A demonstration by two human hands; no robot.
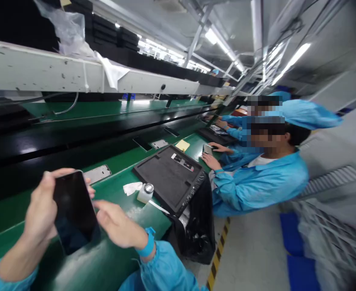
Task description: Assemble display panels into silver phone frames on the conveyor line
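Note:
A smartphone [75, 214] with a dark, glossy front is in my left hand [43, 206], held upright and slightly tilted above the green bench. The fingers of that hand wrap behind the phone and show again at its right edge. My right hand [120, 222] is beside the phone, fingers stretched towards its right edge; whether the fingertips touch it is hard to tell. A blue band is on the right wrist. Behind the phone lies a pale phone-shaped panel [98, 173] on the bench.
A black foam tray [168, 173] lies right of centre, with a small white bottle [145, 193] and crumpled tissue [132, 188] beside it. A black bag [199, 226] hangs off the bench edge. More phones [142, 144] lie farther along. Co-workers in blue [256, 182] sit to the right.

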